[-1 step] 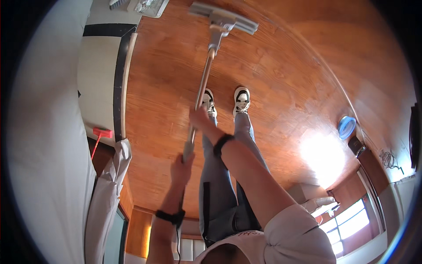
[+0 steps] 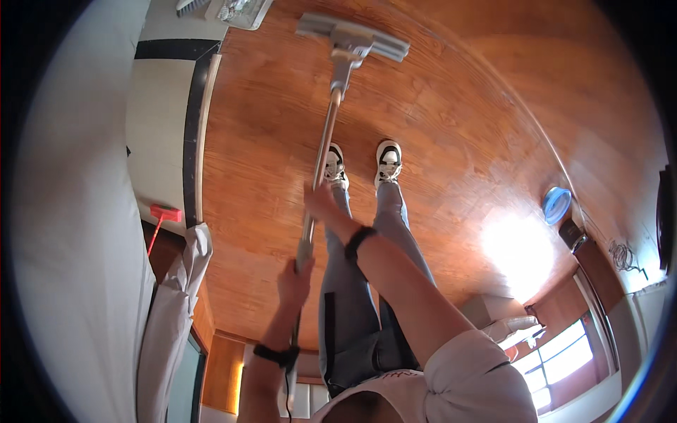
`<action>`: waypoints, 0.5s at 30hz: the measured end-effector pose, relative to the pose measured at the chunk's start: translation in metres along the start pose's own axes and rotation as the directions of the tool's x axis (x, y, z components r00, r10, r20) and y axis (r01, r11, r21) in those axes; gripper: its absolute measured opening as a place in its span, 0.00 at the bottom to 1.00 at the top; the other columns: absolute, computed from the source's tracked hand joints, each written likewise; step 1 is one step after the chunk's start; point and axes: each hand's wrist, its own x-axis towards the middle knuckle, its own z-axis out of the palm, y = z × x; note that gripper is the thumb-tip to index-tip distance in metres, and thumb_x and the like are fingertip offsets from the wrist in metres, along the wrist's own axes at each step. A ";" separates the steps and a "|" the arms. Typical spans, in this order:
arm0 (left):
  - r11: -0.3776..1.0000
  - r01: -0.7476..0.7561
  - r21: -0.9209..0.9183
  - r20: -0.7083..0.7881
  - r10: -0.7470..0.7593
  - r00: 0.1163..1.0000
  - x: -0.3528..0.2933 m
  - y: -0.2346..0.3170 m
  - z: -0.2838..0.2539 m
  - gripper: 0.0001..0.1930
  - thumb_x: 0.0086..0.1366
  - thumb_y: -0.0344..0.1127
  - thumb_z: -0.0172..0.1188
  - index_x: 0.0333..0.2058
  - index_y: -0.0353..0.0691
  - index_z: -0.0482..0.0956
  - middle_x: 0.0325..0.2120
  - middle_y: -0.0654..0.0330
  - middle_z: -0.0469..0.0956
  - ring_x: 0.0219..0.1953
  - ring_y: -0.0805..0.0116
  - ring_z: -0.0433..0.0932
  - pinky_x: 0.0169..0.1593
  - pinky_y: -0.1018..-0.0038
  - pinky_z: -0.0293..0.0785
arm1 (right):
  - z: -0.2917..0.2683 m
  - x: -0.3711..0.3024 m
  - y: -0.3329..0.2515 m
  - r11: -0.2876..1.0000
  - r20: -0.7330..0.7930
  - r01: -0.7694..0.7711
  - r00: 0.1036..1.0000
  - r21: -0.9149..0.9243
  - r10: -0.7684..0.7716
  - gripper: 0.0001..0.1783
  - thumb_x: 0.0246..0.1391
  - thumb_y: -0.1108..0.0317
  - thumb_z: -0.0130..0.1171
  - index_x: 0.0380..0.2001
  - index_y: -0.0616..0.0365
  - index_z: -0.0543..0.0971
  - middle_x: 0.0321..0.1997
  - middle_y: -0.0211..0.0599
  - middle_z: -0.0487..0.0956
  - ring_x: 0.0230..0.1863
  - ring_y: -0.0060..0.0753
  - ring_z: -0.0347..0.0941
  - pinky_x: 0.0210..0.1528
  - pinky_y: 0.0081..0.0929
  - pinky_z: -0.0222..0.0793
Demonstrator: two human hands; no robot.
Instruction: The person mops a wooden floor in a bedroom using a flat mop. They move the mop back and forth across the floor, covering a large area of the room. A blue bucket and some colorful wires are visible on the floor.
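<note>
Both of my hands are closed round the long pole of a mop (image 2: 327, 134), which slants away from me across the wooden floor. My right hand (image 2: 322, 201) grips the metal pole about midway, over my left shin. Lower down, near the grey handle end, my left hand (image 2: 293, 283) is wrapped round the grip. The mop's wide grey head (image 2: 351, 41) lies flat at the far end, beyond my shoes (image 2: 388, 156). The handle's end runs behind my left wrist and is partly hidden.
To the left are a grey cloth cover (image 2: 185, 275), a red brush (image 2: 166, 212) and a dark-edged base (image 2: 192, 141). A tray (image 2: 248, 14) stands at the far left. On the right are a blue round basin (image 2: 556, 205) and a coiled wire (image 2: 622, 255).
The mop head has come slightly nearer to me and a little to the left. My right hand has shifted slightly toward me; my left hand has moved a little right. Both keep their grip.
</note>
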 end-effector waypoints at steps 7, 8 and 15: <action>1.000 -0.025 0.005 -0.037 0.025 0.999 -0.027 -0.023 0.001 0.19 0.52 0.48 0.57 0.26 0.33 0.71 0.15 0.51 0.72 0.20 0.57 0.74 0.24 0.65 0.66 | 0.025 -0.022 -0.026 -0.148 0.349 -0.316 0.847 0.937 0.401 0.23 0.52 0.55 0.46 0.35 0.68 0.57 0.21 0.50 0.71 0.24 0.45 0.73 0.20 0.39 0.67; 0.999 -0.032 -0.020 -0.036 0.031 0.999 -0.010 -0.006 -0.001 0.19 0.52 0.48 0.57 0.26 0.33 0.71 0.14 0.52 0.72 0.19 0.59 0.73 0.23 0.66 0.66 | 0.003 -0.011 -0.011 -0.243 0.373 -0.298 0.847 0.923 0.378 0.22 0.53 0.56 0.45 0.36 0.67 0.57 0.23 0.50 0.72 0.25 0.46 0.73 0.21 0.40 0.67; 0.964 -0.152 -0.216 0.009 0.157 0.987 0.061 0.125 -0.059 0.18 0.55 0.48 0.55 0.23 0.35 0.70 0.09 0.64 0.65 0.11 0.76 0.67 0.15 0.78 0.62 | -0.111 0.078 0.071 0.997 -0.030 0.082 0.996 0.007 -0.082 0.16 0.24 0.58 0.69 0.21 0.51 0.78 0.29 0.34 0.72 0.27 0.36 0.71 0.25 0.37 0.62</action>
